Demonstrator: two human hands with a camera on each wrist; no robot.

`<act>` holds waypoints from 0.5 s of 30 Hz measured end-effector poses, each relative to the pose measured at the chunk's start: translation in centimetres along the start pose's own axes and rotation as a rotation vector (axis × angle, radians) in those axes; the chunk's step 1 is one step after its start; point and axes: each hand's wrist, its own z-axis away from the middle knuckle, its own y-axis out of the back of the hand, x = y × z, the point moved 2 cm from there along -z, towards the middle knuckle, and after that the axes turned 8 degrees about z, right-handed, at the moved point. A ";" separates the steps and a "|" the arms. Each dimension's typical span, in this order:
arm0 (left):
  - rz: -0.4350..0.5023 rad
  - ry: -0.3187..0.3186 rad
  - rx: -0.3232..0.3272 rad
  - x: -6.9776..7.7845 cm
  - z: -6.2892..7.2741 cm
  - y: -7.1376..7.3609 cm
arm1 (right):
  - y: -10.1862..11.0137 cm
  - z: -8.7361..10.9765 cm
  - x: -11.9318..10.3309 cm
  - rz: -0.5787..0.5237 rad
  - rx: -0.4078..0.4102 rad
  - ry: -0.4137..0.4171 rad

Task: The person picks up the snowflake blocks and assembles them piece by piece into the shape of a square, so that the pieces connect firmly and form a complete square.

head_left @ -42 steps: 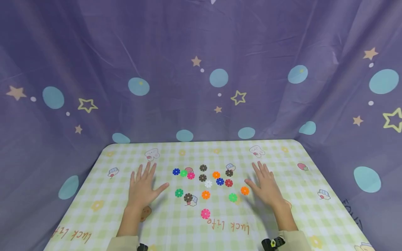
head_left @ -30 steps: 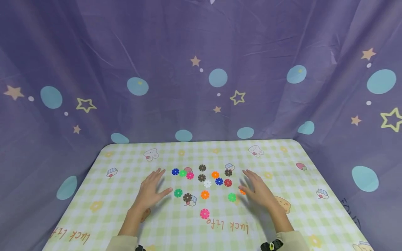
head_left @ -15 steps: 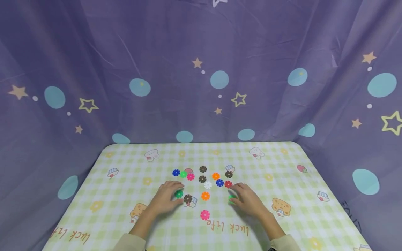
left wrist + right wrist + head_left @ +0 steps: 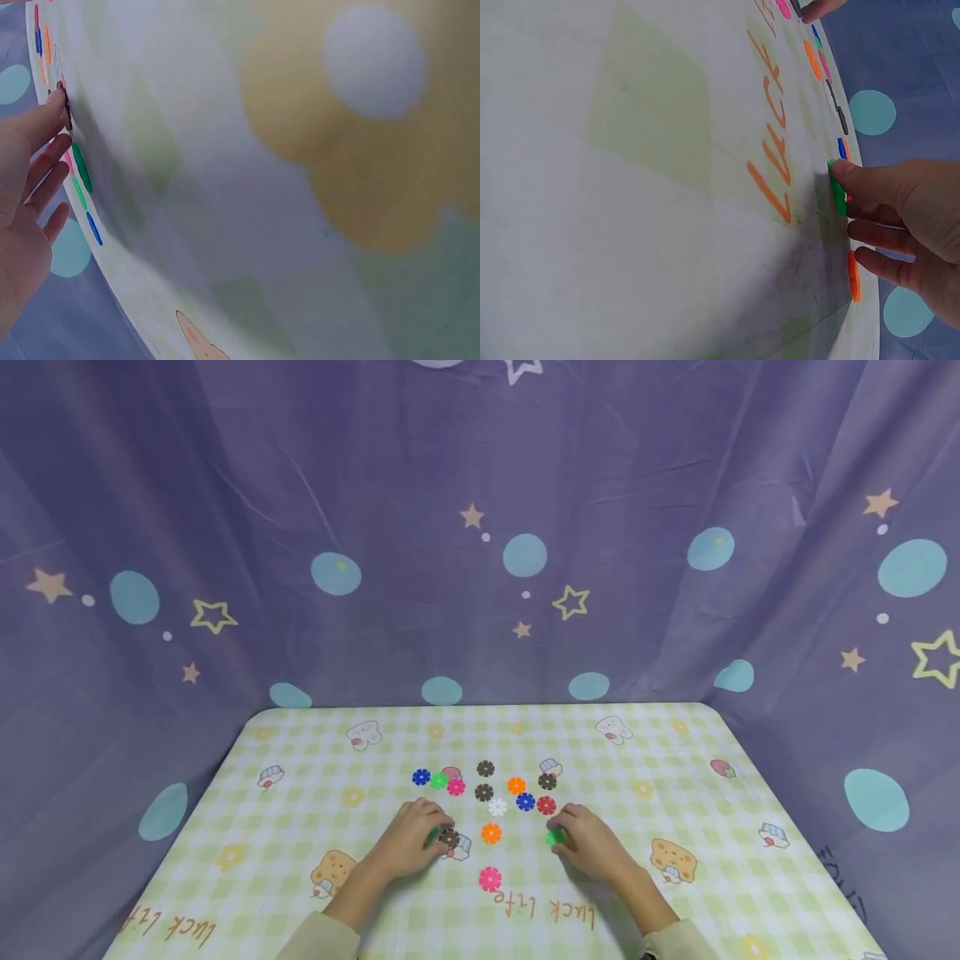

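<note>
Flower-shaped plastic discs with notched edges lie flat on the tablecloth. My left hand (image 4: 408,842) has its thumb and forefinger at opposite edges of a brown disc (image 4: 448,837), pinching it at the table. A dark green disc (image 4: 82,166) lies partly hidden under that hand's fingers. On the right, my right hand (image 4: 592,843) pinches a light green disc (image 4: 555,837) between thumb and forefinger, its thumb on the near edge in the right wrist view. Close under its other fingers is an orange disc (image 4: 854,276), hidden from the head view.
Between the hands lie an orange disc (image 4: 491,833) and, nearer, a pink disc (image 4: 491,879). Farther back are several more, among them a white disc (image 4: 497,807), a red disc (image 4: 547,806) and a blue disc (image 4: 421,777). A purple curtain (image 4: 420,635) hangs behind the table.
Both hands have come inward from the sides, their spread fingers curling. The left has reached the brown disc, the right the light green one. The discs have stayed in place.
</note>
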 end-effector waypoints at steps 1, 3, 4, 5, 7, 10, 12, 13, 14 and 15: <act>-0.007 -0.005 0.004 0.0 -0.1 0.0 | 0.0 0.0 0.0 0.002 -0.001 -0.001; -0.025 -0.014 0.012 0.1 -0.1 -0.1 | -0.1 -0.1 0.1 0.005 -0.007 -0.002; -0.028 -0.017 0.015 0.2 -0.2 -0.1 | -0.1 -0.1 0.1 0.003 -0.010 -0.004; -0.029 -0.020 0.018 0.2 -0.2 -0.1 | -0.2 -0.1 0.2 0.000 -0.011 -0.007; -0.038 -0.023 0.017 0.4 -0.3 -0.1 | -0.2 -0.1 0.2 -0.011 -0.007 -0.011; -0.049 -0.022 0.007 0.6 -0.4 -0.1 | -0.3 -0.1 0.3 -0.034 -0.006 -0.023; -0.051 -0.019 -0.001 0.8 -0.5 -0.1 | -0.4 -0.1 0.3 -0.050 -0.015 -0.034; -0.047 -0.013 -0.008 0.9 -0.6 -0.2 | -0.4 -0.1 0.3 -0.058 -0.023 -0.041; -0.043 -0.008 -0.014 1.0 -0.7 -0.2 | -0.4 -0.1 0.3 -0.069 -0.030 -0.043; -0.034 -0.002 -0.021 1.1 -0.8 -0.2 | -0.4 -0.2 0.3 -0.083 -0.039 -0.049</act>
